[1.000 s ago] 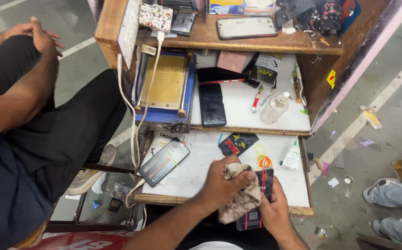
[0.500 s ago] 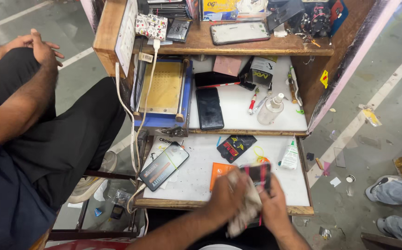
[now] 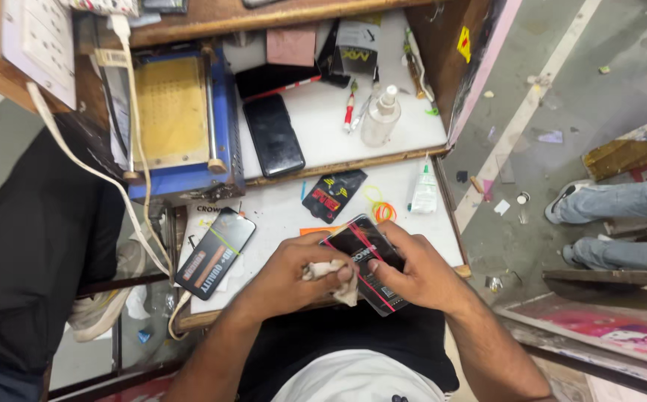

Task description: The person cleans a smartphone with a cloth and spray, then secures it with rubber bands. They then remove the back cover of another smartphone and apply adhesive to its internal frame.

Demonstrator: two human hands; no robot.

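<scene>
My right hand (image 3: 420, 272) grips a flat black packet with red stripes (image 3: 364, 253) at the front edge of the white worktop (image 3: 278, 223). My left hand (image 3: 301, 272) holds a crumpled pale cloth (image 3: 331, 274) and presses it against the packet's left side. Both hands are close to my body, over my black lap.
A long black packet (image 3: 215, 251) lies left of my hands. A smaller black packet (image 3: 333, 195), an orange loop (image 3: 383, 211) and a small white bottle (image 3: 424, 192) lie behind. A dark phone (image 3: 273, 134), spray bottle (image 3: 381, 115) and blue machine (image 3: 178, 123) sit on the shelf. A person in black sits left; legs stand right.
The view has tilted down and closer. The cloth, earlier draped over the packet, is now bunched in my left hand against its side, and the packet's face shows.
</scene>
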